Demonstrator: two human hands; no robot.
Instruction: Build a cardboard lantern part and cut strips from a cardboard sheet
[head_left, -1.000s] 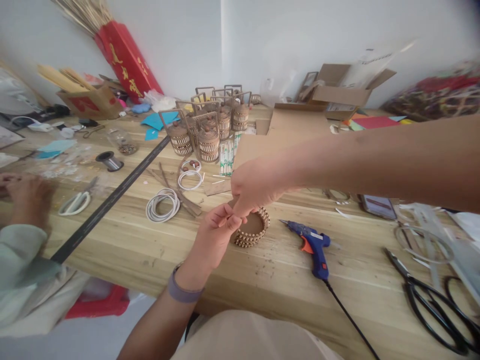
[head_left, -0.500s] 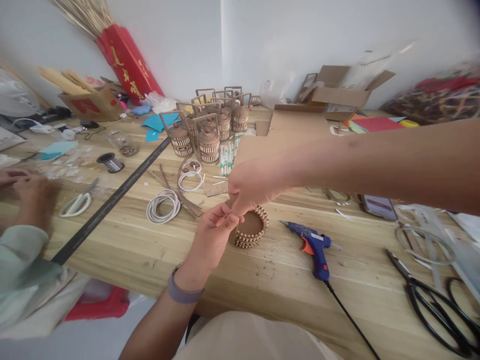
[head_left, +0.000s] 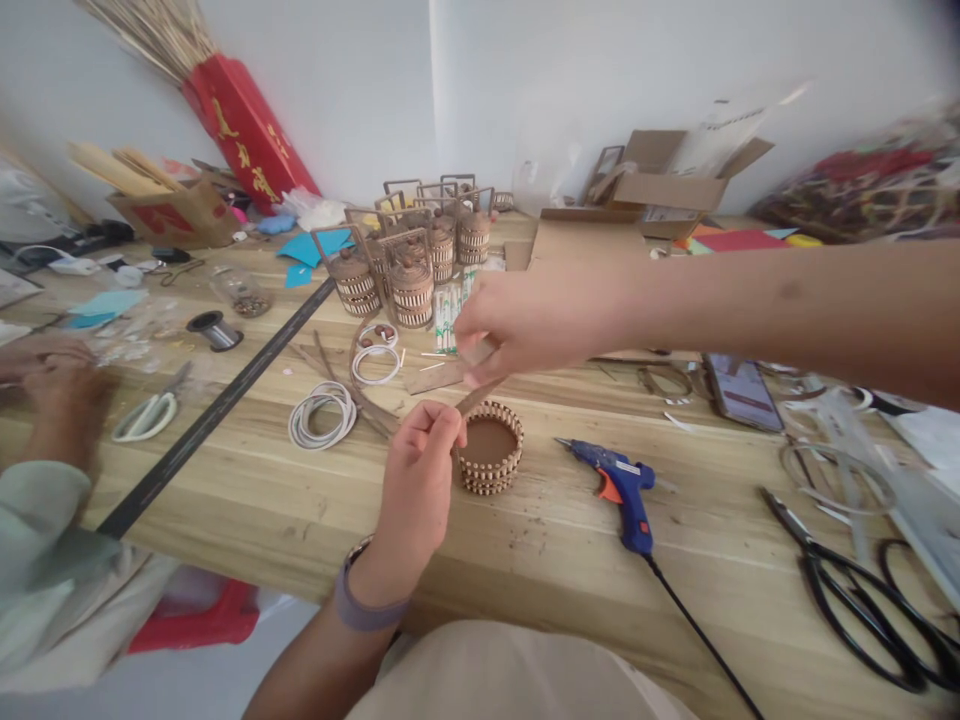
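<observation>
My left hand (head_left: 416, 480) is closed in a pinch on the lower end of a thin brown strip (head_left: 480, 395), right beside a small round basket (head_left: 491, 450) with a beaded rim that stands on the wooden table (head_left: 300, 510). Above it my right hand (head_left: 525, 325) is closed, pinching the strip's upper end, so the strip slants up between the two hands. A purple band sits on my left wrist. The basket's brown floor shows and nothing lies in it.
A blue glue gun (head_left: 622, 480) lies right of the basket, black scissors (head_left: 862, 600) and a phone (head_left: 739, 390) further right. White cord coils (head_left: 322, 415), a long black bar (head_left: 217, 410), finished baskets (head_left: 409, 265) and cardboard boxes (head_left: 660, 185) lie behind. A co-worker's hand (head_left: 45, 375) rests far left.
My right hand has lifted up and away from my left hand, and the brown strip now shows stretched between them. My left hand stayed by the basket.
</observation>
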